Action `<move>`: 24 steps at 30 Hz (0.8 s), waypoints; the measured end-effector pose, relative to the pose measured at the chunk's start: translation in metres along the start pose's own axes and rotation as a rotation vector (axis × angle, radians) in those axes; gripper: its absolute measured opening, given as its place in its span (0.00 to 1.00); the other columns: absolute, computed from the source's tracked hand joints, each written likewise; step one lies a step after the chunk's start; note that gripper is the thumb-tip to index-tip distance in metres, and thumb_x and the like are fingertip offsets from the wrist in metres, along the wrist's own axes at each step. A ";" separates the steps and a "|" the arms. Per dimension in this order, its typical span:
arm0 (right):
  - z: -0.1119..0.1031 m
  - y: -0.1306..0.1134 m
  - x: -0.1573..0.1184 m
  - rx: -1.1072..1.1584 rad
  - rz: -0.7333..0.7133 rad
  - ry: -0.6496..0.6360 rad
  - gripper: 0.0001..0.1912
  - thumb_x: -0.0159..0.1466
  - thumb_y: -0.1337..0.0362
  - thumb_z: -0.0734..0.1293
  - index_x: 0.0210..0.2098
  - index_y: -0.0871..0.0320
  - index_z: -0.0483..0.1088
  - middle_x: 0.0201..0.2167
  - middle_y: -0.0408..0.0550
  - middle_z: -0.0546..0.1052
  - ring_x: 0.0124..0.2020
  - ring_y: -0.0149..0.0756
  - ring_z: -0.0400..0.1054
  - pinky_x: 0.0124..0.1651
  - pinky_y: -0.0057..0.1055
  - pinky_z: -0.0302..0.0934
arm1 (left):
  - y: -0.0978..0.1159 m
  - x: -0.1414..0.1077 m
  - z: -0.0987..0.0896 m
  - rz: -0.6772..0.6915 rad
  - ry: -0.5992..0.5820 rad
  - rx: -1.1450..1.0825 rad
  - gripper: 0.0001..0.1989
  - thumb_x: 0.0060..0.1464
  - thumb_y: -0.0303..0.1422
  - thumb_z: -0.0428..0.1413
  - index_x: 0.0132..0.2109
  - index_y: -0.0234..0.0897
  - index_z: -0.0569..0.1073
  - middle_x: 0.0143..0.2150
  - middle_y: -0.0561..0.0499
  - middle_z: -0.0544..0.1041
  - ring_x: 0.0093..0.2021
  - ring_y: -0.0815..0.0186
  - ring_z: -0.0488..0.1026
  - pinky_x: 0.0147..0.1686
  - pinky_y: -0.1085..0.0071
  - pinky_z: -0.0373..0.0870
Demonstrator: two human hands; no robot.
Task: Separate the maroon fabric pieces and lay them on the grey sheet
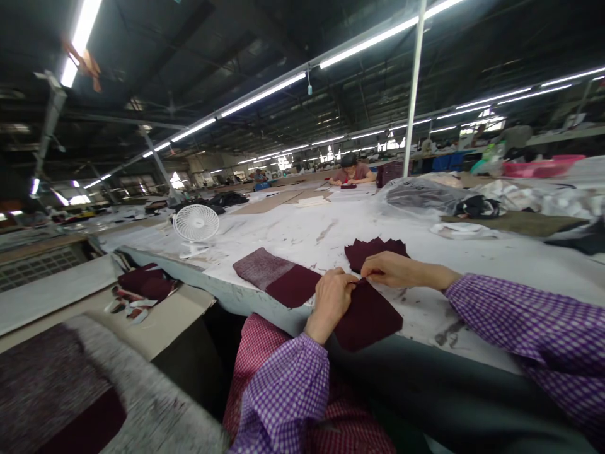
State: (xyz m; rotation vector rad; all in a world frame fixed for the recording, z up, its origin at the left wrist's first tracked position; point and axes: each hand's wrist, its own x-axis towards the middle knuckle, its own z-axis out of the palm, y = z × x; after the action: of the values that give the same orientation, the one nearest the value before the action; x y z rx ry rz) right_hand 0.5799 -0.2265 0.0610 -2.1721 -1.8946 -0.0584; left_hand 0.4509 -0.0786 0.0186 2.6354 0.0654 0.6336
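Note:
A maroon cloth piece (368,318) lies at the near edge of the white-covered table, its lower part over the edge. My left hand (331,299) pinches its upper edge between thumb and fingers. Close beside it, my right hand (387,268) has its fingertips closed on the same edge. Just behind my hands is a stack of maroon pieces with a zigzag edge (373,250). To the left, a folded cloth, part speckled grey and part maroon (276,274), reaches up to my left hand.
A small white fan (196,224) stands at the table's left edge. Maroon scraps (146,284) lie on a lower surface at left, above speckled cloth (142,384). Plastic-wrapped goods (420,195) and a pink basin (543,167) are at right. Another person (352,171) leans on the table's far side.

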 end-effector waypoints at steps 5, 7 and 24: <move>0.002 -0.003 0.001 -0.056 0.014 -0.002 0.09 0.57 0.70 0.59 0.31 0.60 0.71 0.31 0.49 0.75 0.30 0.33 0.67 0.34 0.28 0.57 | -0.001 0.000 0.002 0.008 0.008 0.014 0.11 0.56 0.29 0.54 0.42 0.44 0.78 0.37 0.50 0.74 0.44 0.63 0.70 0.45 0.70 0.65; 0.003 -0.003 0.000 -0.091 -0.011 0.009 0.08 0.58 0.70 0.59 0.31 0.60 0.70 0.30 0.48 0.74 0.30 0.33 0.66 0.34 0.27 0.56 | -0.003 0.001 0.002 0.012 0.016 -0.002 0.11 0.56 0.29 0.53 0.42 0.44 0.78 0.37 0.50 0.75 0.44 0.63 0.70 0.45 0.69 0.65; 0.011 0.007 -0.014 -0.481 -0.076 0.047 0.12 0.61 0.75 0.57 0.37 0.59 0.71 0.34 0.50 0.72 0.33 0.34 0.66 0.31 0.29 0.54 | -0.002 0.000 -0.002 0.076 -0.053 0.050 0.18 0.59 0.26 0.45 0.44 0.42 0.79 0.40 0.48 0.73 0.43 0.63 0.66 0.45 0.68 0.64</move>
State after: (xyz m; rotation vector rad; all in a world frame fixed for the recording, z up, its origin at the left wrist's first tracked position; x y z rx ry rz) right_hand 0.5831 -0.2386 0.0466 -2.3535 -2.1010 -0.6341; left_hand 0.4502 -0.0759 0.0195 2.7120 -0.0359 0.5937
